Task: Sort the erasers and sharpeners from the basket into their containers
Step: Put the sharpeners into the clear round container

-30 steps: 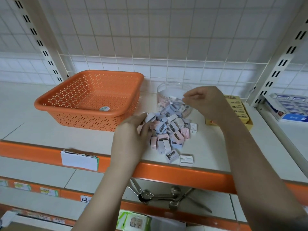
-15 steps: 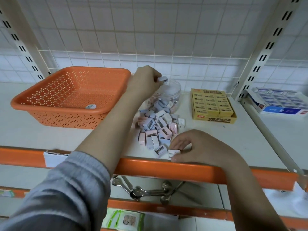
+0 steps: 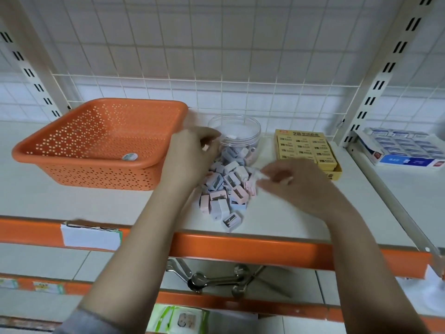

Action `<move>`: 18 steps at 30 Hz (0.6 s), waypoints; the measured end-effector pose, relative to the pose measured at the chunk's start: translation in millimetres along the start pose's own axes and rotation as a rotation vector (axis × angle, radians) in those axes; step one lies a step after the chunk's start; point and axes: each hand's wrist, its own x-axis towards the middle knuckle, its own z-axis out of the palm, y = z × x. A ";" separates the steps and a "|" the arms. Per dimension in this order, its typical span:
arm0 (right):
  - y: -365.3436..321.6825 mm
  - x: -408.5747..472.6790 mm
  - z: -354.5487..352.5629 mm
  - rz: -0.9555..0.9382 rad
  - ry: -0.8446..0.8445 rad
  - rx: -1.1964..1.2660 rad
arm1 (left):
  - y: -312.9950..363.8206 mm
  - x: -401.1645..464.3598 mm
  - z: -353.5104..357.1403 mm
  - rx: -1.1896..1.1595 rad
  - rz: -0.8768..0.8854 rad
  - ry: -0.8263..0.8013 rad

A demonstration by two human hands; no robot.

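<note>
A pile of small pastel sharpeners (image 3: 228, 189) lies on the white shelf in front of a clear round jar (image 3: 250, 131) that holds more of them. The orange perforated basket (image 3: 101, 102) stands to the left and shows only a round sticker inside. My left hand (image 3: 190, 155) hovers just left of the jar with loosely curled, blurred fingers, and I see nothing in them. My right hand (image 3: 289, 179) is right of the pile and pinches a white sharpener (image 3: 260, 174) at its fingertips. A yellow box of 2B erasers (image 3: 305, 150) sits right of the jar.
A blue and white carton of boxed erasers (image 3: 404, 150) sits on the neighbouring shelf at right. A wire grid backs the shelf, with an upright post at each side. Metal spoons (image 3: 216, 280) and a wipes pack (image 3: 178, 319) lie on lower shelves.
My left hand has pulled back from over the jar, and the sharpener it held is gone. My right hand lifted the white sharpener from the shelf's front edge and moved up beside the pile.
</note>
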 end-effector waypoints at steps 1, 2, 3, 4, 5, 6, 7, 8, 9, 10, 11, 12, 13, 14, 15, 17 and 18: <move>-1.8 10.9 -2.9 0.000 0.097 0.024 | 0.0 -11.6 -1.8 -0.020 -0.014 0.001; -2.3 24.2 -4.4 0.010 0.176 0.070 | -0.5 -22.7 -2.8 -0.031 -0.026 -0.001; -2.8 38.7 -4.8 0.028 0.238 0.120 | -2.8 -32.5 -2.7 -0.033 -0.038 -0.003; -2.1 53.8 -4.3 0.042 0.283 0.146 | -5.7 -41.5 -2.3 -0.025 -0.055 -0.008; -1.9 67.8 -3.7 0.048 0.308 0.141 | -10.2 -48.9 -1.9 -0.011 -0.075 -0.015; -1.2 81.1 -2.8 0.043 0.315 0.114 | -15.3 -56.0 -1.6 0.002 -0.097 -0.025; -1.8 93.3 -1.9 0.034 0.318 0.086 | -20.2 -62.1 -1.8 0.013 -0.121 -0.033; -2.7 104.6 -1.1 0.032 0.318 0.064 | -24.4 -67.5 -2.8 0.019 -0.146 -0.036; -3.8 114.7 0.1 0.038 0.315 0.049 | -27.9 -72.3 -4.2 0.024 -0.164 -0.033; -4.4 124.1 1.3 0.048 0.310 0.032 | -30.0 -76.0 -5.6 0.031 -0.174 -0.030; -4.8 132.5 2.8 0.058 0.303 0.006 | -31.3 -78.9 -6.9 0.045 -0.172 -0.034; -4.7 139.9 4.5 0.069 0.294 -0.029 | -31.7 -81.1 -8.0 0.063 -0.167 -0.051; -4.2 146.2 6.8 0.075 0.283 -0.062 | -32.4 -82.7 -8.6 0.075 -0.161 -0.079; -3.4 151.6 9.0 0.081 0.269 -0.089 | -32.8 -83.9 -8.9 0.075 -0.162 -0.115; -2.9 155.6 10.9 0.088 0.257 -0.107 | -33.3 -84.3 -9.3 0.062 -0.168 -0.150; -2.7 160.3 13.1 0.105 0.233 -0.120 | -34.6 -84.7 -10.1 0.017 -0.193 -0.211; -2.9 161.0 13.0 0.110 0.229 -0.116 | -35.1 -84.6 -10.4 0.003 -0.196 -0.241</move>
